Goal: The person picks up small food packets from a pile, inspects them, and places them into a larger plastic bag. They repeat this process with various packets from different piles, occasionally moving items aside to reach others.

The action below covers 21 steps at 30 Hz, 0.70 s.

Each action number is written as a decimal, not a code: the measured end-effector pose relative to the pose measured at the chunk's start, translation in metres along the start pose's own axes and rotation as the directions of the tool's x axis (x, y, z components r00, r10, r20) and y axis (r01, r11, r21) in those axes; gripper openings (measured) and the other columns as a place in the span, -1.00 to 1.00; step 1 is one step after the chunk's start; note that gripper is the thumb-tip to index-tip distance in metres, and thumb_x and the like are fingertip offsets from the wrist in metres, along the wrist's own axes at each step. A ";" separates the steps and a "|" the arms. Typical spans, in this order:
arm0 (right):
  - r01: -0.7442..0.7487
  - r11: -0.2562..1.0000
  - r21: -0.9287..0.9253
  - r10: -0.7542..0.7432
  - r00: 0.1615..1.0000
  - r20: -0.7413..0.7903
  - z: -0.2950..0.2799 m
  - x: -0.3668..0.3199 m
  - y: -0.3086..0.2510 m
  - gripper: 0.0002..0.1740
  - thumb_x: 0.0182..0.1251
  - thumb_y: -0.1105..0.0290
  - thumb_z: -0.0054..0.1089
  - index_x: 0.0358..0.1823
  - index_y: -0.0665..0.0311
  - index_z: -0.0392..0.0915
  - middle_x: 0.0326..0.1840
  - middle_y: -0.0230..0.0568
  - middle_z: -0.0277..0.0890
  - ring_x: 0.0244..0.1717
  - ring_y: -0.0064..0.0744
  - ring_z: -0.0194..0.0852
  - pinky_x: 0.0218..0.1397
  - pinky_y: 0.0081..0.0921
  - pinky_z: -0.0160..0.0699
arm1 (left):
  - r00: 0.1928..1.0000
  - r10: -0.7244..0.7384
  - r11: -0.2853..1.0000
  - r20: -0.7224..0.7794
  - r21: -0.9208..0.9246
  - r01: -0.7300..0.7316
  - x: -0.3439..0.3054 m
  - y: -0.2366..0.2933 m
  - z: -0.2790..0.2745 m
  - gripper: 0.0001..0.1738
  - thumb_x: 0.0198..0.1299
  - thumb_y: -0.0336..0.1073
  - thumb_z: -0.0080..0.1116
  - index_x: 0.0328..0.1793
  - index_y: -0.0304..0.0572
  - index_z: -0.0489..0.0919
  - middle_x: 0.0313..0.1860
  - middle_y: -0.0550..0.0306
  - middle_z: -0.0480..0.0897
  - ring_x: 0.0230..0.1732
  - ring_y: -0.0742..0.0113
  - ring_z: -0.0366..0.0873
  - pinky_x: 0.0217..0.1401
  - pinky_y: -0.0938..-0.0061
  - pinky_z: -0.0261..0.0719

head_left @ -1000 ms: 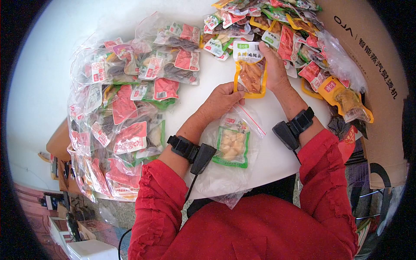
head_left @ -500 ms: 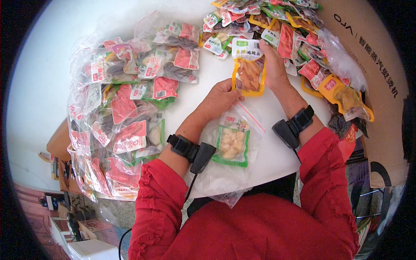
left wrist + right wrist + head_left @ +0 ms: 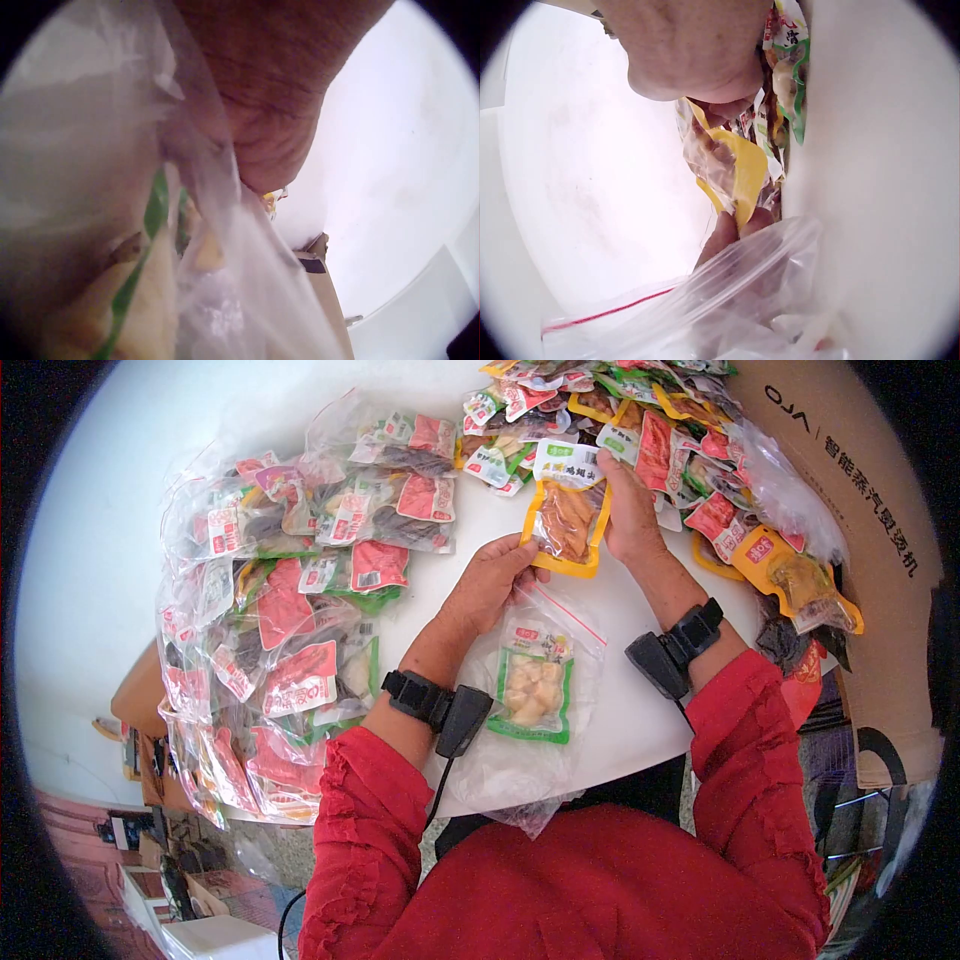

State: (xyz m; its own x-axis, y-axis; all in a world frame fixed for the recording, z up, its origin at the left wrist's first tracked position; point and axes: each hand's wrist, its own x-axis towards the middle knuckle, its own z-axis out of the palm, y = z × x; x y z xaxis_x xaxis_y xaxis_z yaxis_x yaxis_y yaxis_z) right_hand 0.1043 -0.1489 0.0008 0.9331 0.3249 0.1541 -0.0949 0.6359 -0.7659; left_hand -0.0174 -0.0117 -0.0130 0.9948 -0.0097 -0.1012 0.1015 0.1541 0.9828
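Both hands hold a snack packet (image 3: 566,520) with a white-and-green top, a yellow border and brown pieces behind its clear window. My left hand (image 3: 490,584) pinches its lower left corner, while my right hand (image 3: 628,510) grips its upper right edge. Below the hands lies a clear zip bag (image 3: 512,772) with a red zip line. Inside it is a green-bordered packet (image 3: 532,690) of pale chunks. The bag's mouth reaches up to the left hand's fingers. In the right wrist view, fingertips pinch the yellow border (image 3: 748,176) just above the zip bag (image 3: 742,270).
Filled clear bags (image 3: 300,590) of packets cover the left of the white table (image 3: 430,610). A heap of loose packets (image 3: 650,450) lies at the back right, with a yellow packet (image 3: 785,580) at its near end. A large cardboard box (image 3: 870,550) stands along the right side.
The yellow-bordered packet has shifted slightly left and tilted, its lower end swinging left. My left hand has moved a little left and up with it. The zip bag stays nearly in place.
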 end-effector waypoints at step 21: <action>-0.064 0.935 -0.348 0.157 0.957 0.244 0.014 -0.017 0.000 -0.35 0.22 0.01 -0.01 0.22 0.26 0.14 0.05 -0.22 0.30 -0.01 -0.47 0.32 -0.11 -0.53 0.41 | 0.828 0.560 0.371 0.029 0.885 -0.282 -0.011 0.002 0.018 -0.44 0.04 -0.34 0.03 0.25 -0.02 0.27 -0.48 0.03 0.52 -0.57 0.21 0.48 -0.46 0.39 0.47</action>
State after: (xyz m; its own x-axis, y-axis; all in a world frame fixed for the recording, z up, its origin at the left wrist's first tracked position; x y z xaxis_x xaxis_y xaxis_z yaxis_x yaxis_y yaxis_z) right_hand 0.0834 -0.1450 0.0071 0.7936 0.5813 0.1798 -0.0282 0.3303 -0.9435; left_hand -0.0276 -0.0286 -0.0070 0.8806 0.0499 0.4713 -0.2372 -0.8145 0.5295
